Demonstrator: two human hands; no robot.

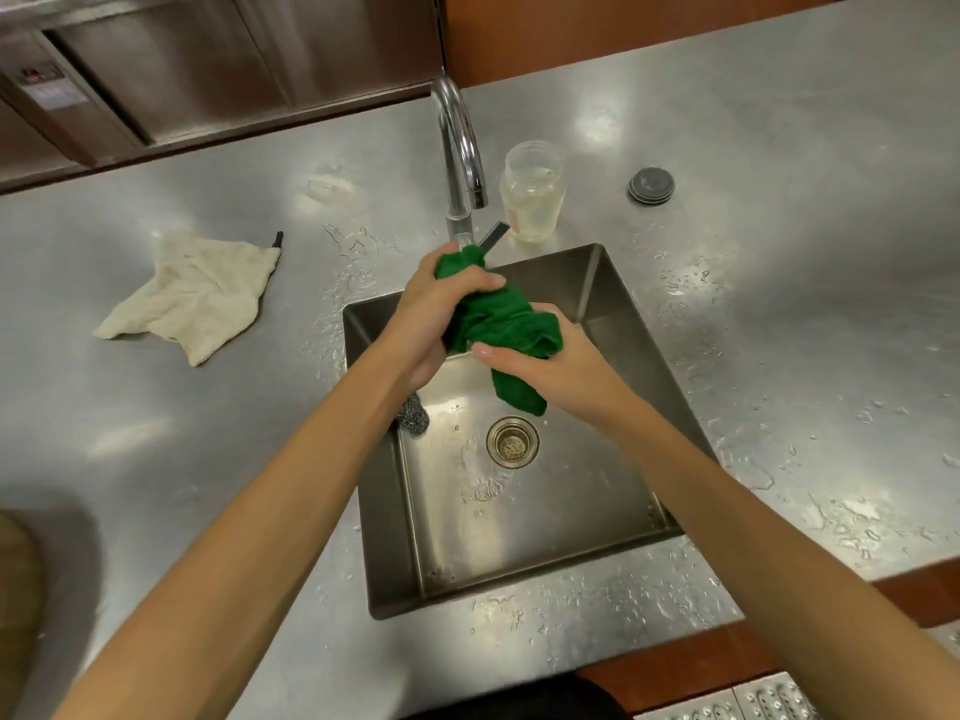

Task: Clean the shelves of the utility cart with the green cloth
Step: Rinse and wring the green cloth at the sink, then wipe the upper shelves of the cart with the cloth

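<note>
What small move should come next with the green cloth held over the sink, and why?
Probably twist the green cloth over the sink: the left hand and the right hand both grip it bunched, so wringing here lets any water fall into the basin. No cart is in view.

Cloth (498, 319) over sink (597, 283), jar (532, 192) right of faucet (457, 148), rag (192, 296) left

You see a white rag (192, 296) left of the sink (597, 283), a clear jar (532, 192) and grey lid (651, 185) behind it, and a scourer (414, 415) inside it.
</note>
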